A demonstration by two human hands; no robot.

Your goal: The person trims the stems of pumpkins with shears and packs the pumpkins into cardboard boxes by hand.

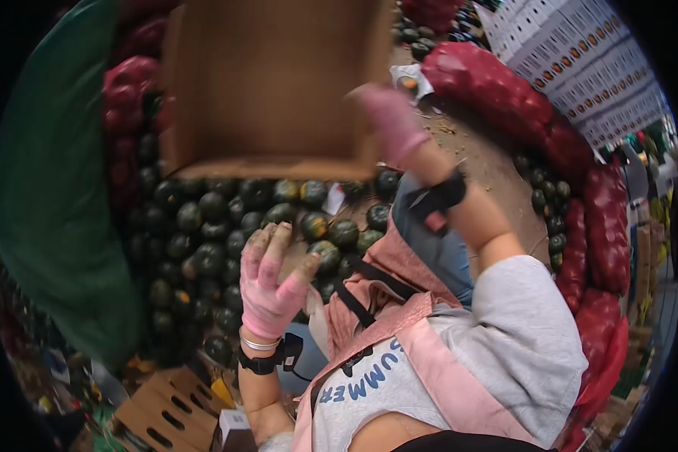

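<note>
An open cardboard box [271, 90] is held up at the top of the view, its brown inside turned toward me. My right hand [395, 124], in a pink glove and smeared by motion, grips the box's right side. Below the box, my left hand [270, 279] is raised with its fingers apart and holds nothing; its pink glove has dirty fingertips. Beneath that hand lies a heap of small dark green pumpkins [212, 205], some with orange patches. The box hides part of the heap.
A green sack [60, 188] bulges at the left. Red net sacks [497, 90] curve along the right. Printed white cartons [580, 68] are stacked at the upper right. A brown carton with slots [169, 410] lies at the lower left.
</note>
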